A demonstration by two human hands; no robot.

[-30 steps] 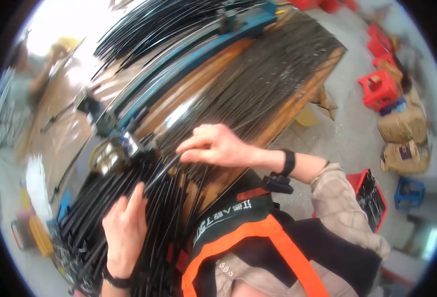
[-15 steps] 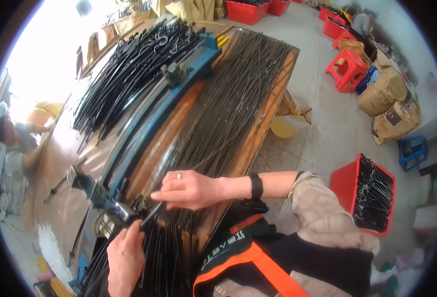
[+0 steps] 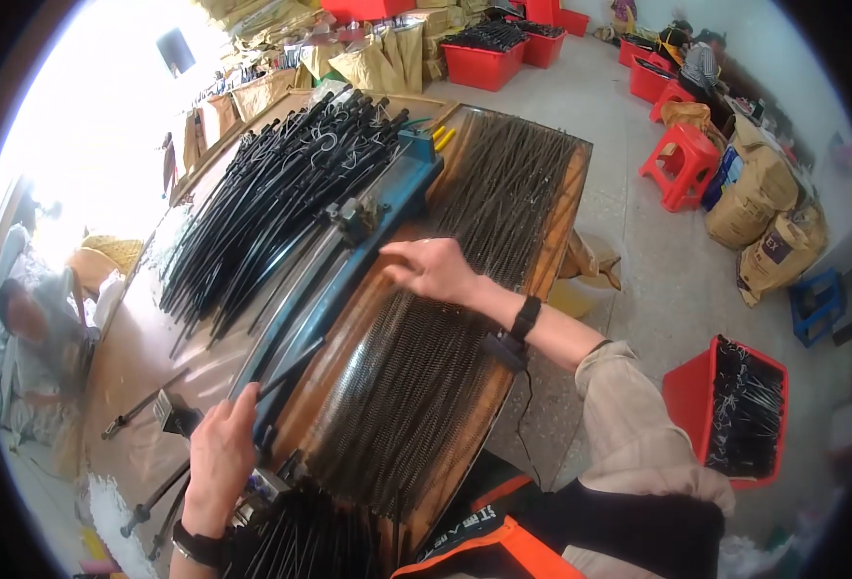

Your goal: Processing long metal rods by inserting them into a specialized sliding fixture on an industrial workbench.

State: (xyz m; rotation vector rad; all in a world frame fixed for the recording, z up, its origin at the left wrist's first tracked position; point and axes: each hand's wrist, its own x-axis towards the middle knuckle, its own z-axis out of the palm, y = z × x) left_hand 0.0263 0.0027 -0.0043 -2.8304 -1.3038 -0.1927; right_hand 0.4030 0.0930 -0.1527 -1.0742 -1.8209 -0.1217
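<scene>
My left hand (image 3: 221, 446) is closed on a thin black rod (image 3: 293, 369), which slants up and away over the edge of a long blue metal rail (image 3: 291, 338). Farther off, my right hand (image 3: 432, 268) hovers over a bed of dark, spring-like metal strands (image 3: 397, 386); its fingers are loosely bent and apart, and no object shows in them. The strands cover the right part of the wooden table (image 3: 542, 256). Under my left wrist lies a dark bundle of thin rods (image 3: 315, 536), beside a metal fixture partly hidden by my hand.
Black rods with wire hooks (image 3: 281, 203) are heaped left of the rail. A clamp-like block (image 3: 350, 220) sits on the rail. At right stand a filled red bin (image 3: 684, 400), a red stool (image 3: 682, 164) and paper sacks (image 3: 749, 198). Another person (image 3: 44, 338) is at far left.
My right hand has moved away from the black rod, out over the strands. My left hand still grips the rod, which now points farther up and outward. The view has tilted upward.
</scene>
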